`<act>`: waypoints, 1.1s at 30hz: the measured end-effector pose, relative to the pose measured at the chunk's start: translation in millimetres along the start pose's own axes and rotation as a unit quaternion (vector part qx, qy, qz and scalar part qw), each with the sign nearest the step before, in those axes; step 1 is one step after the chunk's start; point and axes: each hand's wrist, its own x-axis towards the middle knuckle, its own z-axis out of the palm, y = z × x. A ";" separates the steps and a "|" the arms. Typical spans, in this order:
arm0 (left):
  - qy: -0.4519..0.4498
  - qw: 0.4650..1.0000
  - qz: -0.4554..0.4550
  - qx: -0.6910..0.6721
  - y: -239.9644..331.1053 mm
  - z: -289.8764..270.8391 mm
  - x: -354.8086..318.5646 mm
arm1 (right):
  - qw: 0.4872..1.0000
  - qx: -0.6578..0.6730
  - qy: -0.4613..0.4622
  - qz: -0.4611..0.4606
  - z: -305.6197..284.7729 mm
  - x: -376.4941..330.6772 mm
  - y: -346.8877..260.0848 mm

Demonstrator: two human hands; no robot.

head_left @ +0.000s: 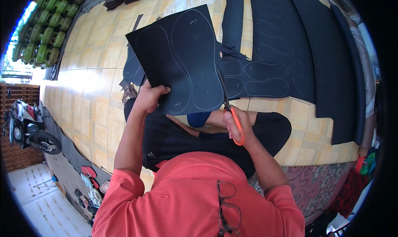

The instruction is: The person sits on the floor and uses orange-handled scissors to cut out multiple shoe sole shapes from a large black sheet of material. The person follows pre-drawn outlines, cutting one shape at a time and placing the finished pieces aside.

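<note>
A black sheet [178,58] with shoe-sole outlines drawn in white is held up in front of me. My left hand [150,97] grips its lower left edge, the thumb lying on top and the fingers hidden behind. In my right hand [239,123] is a pair of scissors [237,129] with orange handles. Their dark blades lie along the right edge of the sheet, beside an outline, pointing away from me. How far the blades are apart I cannot tell. Past the scissors, a larger black sheet [267,81] with more sole outlines lies on the floor.
Long black material [331,83] stretches along the right side. Dark scraps [232,52] lie beyond the held sheet, and brown pieces [128,92] sit by my left knee. Farther left are a motorcycle [31,129], stacked green gas cylinders [45,29] and footwear [93,191]. A patterned rug [319,187] is at lower right.
</note>
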 end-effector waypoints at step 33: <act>-0.042 0.986 -0.094 -0.134 -59.0 43.9 -37.2 | 0.985 0.085 0.146 -0.014 29.2 42.9 81.8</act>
